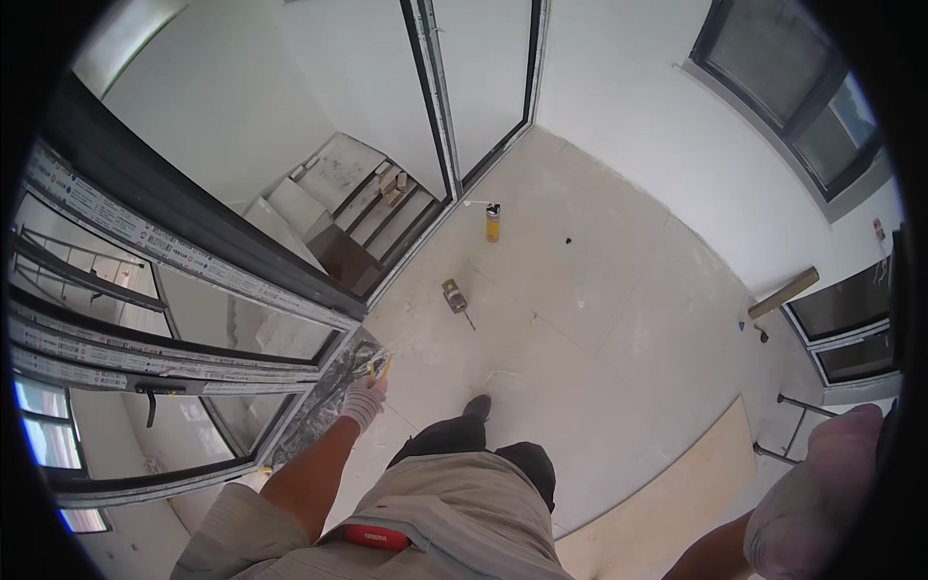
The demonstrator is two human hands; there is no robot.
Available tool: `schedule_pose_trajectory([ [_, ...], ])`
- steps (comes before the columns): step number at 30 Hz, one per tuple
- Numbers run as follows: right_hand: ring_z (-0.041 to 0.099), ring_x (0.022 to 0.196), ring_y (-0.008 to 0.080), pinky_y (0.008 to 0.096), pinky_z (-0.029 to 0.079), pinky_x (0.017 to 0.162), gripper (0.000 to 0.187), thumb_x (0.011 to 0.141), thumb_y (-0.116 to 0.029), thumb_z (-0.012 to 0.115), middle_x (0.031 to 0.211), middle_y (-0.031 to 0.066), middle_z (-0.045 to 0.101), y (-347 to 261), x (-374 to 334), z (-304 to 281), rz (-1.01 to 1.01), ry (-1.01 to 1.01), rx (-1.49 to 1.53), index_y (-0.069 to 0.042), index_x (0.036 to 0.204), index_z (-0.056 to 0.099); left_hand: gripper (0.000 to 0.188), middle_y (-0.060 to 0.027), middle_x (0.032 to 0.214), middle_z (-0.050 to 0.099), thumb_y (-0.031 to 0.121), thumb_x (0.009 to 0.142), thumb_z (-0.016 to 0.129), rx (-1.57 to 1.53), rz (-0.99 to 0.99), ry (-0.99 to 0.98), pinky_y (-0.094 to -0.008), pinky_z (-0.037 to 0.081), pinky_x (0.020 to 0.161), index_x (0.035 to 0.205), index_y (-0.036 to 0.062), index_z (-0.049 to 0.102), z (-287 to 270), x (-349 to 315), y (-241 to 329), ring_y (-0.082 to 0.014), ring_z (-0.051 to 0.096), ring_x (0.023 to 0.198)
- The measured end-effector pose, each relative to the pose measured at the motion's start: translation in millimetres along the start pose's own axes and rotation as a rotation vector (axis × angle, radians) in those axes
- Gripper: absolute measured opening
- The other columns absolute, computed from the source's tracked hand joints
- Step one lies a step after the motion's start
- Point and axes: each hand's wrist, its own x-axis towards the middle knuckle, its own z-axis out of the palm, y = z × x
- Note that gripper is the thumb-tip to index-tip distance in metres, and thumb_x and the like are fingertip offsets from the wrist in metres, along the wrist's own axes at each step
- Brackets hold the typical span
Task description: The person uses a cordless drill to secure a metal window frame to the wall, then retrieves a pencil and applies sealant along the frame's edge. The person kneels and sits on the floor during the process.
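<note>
My left hand [365, 398], in a pale knitted glove, is low beside the door frame. Its fingers are closed on a yellow two-pronged tool [386, 366], whose exact kind I cannot make out. Crumpled clear plastic sheeting [324, 411] lies on the floor just beside that hand. Raised close on the right, my right hand [843, 440] shows as a large blurred pinkish glove. Its fingers cannot be made out. A red case [377, 536] sits at my waist.
Glazed door panels [222, 348] with dark frames and a black handle stand on the left. On the floor are a power drill [454, 296], a yellow can [493, 224] and a pale board [677, 488]. A brown tube [785, 293] leans by the right wall near a metal stand [797, 430].
</note>
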Motion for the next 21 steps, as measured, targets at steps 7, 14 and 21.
schedule_pose_trajectory([
  [7,0.06,0.074,0.0192,0.0338,0.05,0.069,0.01,0.095,-0.011,0.063,0.085,0.0059,0.066,188,-25,121,0.526,-0.27,0.059,-0.006,0.103,0.067,0.03,-0.003,0.075,0.063,0.032,0.099,0.066,-0.125,0.028,0.013,-0.0241,0.051,0.05,0.102,0.0017,0.065,96,106,153,-0.0087,0.057,0.054],
  [14,0.062,0.076,0.0133,0.0285,0.052,0.073,0.015,0.096,-0.015,0.066,0.091,0.0075,0.07,391,-123,263,1.167,-0.538,0.296,-0.004,0.104,0.073,0.027,-0.0033,0.07,0.061,0.032,0.096,0.064,-0.169,-0.287,0.18,-0.0287,0.054,0.048,0.093,0.0047,0.062,199,127,151,-0.0115,0.057,0.049],
  [21,0.067,0.077,0.0216,0.0328,0.055,0.077,0.02,0.097,-0.021,0.064,0.092,0.0128,0.071,534,-97,359,1.052,-0.896,0.364,-0.005,0.105,0.072,0.028,-0.0057,0.071,0.063,0.03,0.096,0.061,-0.14,-0.441,0.235,-0.03,0.055,0.049,0.096,0.0024,0.064,275,80,197,-0.0132,0.057,0.051],
])
